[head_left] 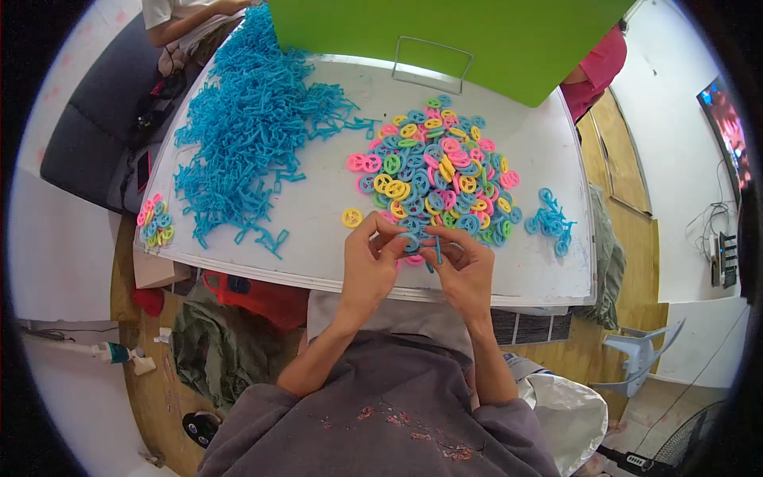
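At the front edge of the white table, my left hand [369,266] pinches a small blue plastic wheel [408,242] between thumb and fingers. Close beside it, my right hand [462,274] grips a thin blue plastic frame piece [438,250], its fingers partly hiding it. The two parts meet or nearly touch between my fingertips; I cannot tell whether they are joined. Just beyond my hands lies a heap of spoked wheels [429,171] in blue, pink, yellow and green. To the left spreads a large pile of blue frame pieces [246,119].
Several blue pieces with wheels [550,224] lie at the right. A small group of coloured wheels [156,222] sits at the left corner. Across the far side stands a green board [445,40] with a wire handle. Two other people are beyond the table.
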Tool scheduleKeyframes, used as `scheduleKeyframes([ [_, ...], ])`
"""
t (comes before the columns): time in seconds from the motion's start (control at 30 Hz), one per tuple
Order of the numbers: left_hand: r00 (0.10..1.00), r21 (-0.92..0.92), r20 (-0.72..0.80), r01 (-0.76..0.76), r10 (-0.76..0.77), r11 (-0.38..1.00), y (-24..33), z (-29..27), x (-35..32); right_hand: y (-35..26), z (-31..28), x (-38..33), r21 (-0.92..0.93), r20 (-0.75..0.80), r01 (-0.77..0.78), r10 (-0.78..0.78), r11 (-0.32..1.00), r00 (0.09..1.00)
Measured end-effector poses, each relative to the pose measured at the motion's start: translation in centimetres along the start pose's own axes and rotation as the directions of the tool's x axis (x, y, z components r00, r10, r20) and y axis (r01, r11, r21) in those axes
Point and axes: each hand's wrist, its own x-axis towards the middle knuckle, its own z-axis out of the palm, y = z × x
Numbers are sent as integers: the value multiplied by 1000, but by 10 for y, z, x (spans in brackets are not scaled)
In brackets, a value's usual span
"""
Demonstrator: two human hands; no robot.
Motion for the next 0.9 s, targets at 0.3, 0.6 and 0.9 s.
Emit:
scheduleKeyframes([
  [0.3,984,157,-89,-142,158,977,-7,6,-6,1,4,-3,81,-48,-71,75,994,996],
  [0.6,996,40,-57,-63,65,997,0,1,-6,6,8,-2,-289,-122,181,-224,940,967],
  [0.9,948,339,-93,-257,304,905,-17,2,-3,6,9,0,-434,-94,192,-256,880,962],
])
